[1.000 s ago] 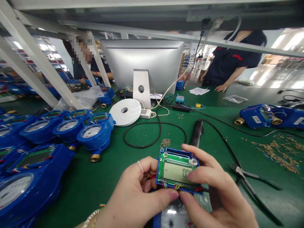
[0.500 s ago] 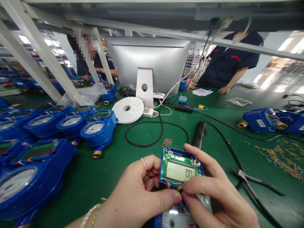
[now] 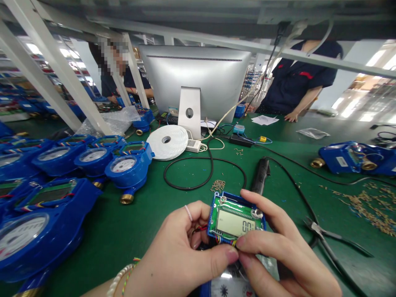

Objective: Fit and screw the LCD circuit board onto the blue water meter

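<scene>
In front of me is a blue water meter (image 3: 223,285) with its display end tilted up. The green circuit board (image 3: 229,203) carries a lit LCD (image 3: 235,225) with digits on it. Coloured wires (image 3: 227,242) run along the board's lower edge. My left hand (image 3: 182,247) is closed round the left side of the housing, its thumb at the lower edge beside the wires. With finger and thumb tips, my right hand (image 3: 284,247) pinches at the wires by the lower right corner, and its forefinger lies along the upper right edge. My hands partly hide the meter's dial.
Several blue meters (image 3: 126,165) stand at left. A black electric screwdriver (image 3: 261,175), cutting pliers (image 3: 321,231), small screws (image 3: 218,185) and looped black cable lie on the green bench. Behind are a tape roll (image 3: 167,142), a monitor (image 3: 194,74) and two people. More meters (image 3: 340,159) lie right.
The view has shifted very slightly. Both hands keep nearly the same hold on the meter, with the right fingers still at the wires.
</scene>
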{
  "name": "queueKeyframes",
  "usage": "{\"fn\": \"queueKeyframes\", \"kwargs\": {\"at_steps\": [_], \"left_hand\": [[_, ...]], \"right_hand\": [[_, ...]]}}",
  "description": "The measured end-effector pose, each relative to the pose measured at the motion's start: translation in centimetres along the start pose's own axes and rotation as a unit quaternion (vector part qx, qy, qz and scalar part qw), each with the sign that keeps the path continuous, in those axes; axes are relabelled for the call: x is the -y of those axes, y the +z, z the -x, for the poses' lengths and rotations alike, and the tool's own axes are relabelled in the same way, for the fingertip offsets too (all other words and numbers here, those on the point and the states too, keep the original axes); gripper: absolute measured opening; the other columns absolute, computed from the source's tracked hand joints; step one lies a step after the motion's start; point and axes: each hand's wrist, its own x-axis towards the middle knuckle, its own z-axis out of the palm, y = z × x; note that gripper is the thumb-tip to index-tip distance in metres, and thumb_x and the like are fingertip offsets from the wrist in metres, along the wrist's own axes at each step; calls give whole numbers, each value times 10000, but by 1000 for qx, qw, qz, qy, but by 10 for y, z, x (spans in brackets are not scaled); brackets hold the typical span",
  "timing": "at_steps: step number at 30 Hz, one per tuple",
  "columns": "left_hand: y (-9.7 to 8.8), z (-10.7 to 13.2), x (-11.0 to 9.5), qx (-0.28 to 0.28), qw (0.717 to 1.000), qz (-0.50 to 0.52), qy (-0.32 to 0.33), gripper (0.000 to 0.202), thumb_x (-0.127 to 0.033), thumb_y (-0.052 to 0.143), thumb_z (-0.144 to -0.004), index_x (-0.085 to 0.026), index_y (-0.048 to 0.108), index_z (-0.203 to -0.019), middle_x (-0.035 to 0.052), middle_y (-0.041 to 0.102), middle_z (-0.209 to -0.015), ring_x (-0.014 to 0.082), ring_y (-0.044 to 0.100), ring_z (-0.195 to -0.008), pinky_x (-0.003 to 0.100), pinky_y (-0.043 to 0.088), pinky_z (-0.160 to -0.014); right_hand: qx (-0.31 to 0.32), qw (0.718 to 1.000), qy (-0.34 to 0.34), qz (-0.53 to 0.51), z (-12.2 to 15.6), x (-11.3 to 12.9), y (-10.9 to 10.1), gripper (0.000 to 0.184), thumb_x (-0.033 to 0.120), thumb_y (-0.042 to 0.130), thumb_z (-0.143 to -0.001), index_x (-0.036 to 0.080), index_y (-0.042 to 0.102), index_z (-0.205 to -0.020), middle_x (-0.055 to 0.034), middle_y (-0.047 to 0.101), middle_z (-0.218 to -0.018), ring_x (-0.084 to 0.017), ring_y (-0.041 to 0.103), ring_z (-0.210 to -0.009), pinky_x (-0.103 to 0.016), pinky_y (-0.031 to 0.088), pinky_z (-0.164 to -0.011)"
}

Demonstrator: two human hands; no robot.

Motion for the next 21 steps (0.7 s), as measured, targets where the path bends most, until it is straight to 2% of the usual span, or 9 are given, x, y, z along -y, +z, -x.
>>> {"fn": "queueKeyframes", "kwargs": {"at_steps": [4, 8, 11, 15, 21], "left_hand": [[1, -1, -1, -8, 1000, 14, -6, 208, 10, 739, -671, -149, 649, -770, -31, 722, -775, 75, 653, -728, 130, 495, -666], [-2, -1, 2, -32, 999, -12, -7, 199, -49, 772, -660, -147, 627, -754, -32, 707, -728, 70, 628, -675, 137, 480, -636], [-5, -1, 3, -35, 999, -31, -5, 212, -96, 794, -653, -146, 623, -768, -21, 710, -736, 79, 624, -683, 151, 479, -641], [-6, -2, 1, -32, 999, -26, -5, 220, -99, 798, -656, -150, 632, -791, -10, 728, -783, 97, 650, -729, 163, 497, -668], [-6, -1, -2, -12, 1000, 4, -13, 206, -72, 785, -675, -161, 655, -807, -17, 738, -809, 102, 678, -773, 160, 517, -702]], "right_hand": [[0, 1000, 19, -24, 2, 0, 0, 250, 23, 577, -801, 228, 564, -944, -29, 460, -1390, -216, 464, -1270, -292, 463, -1026], [-9, 996, 68, -61, 3, -1, 1, 204, 89, 582, -826, 241, 537, -954, -48, 484, -1372, -230, 529, -1209, -343, 473, -1007], [-8, 998, 49, -46, 3, -1, -1, 171, 79, 584, -827, 234, 560, -895, -43, 485, -1378, -237, 507, -1233, -349, 459, -1017], [1, 999, 38, -29, 3, -2, -5, 188, 77, 617, -812, 236, 638, -909, -74, 439, -1418, -250, 513, -1226, -341, 494, -973], [-20, 999, 20, -18, -1, -1, -6, 197, 95, 639, -789, 243, 713, -896, -79, 522, -1346, -280, 557, -1174, -351, 540, -914]]}}
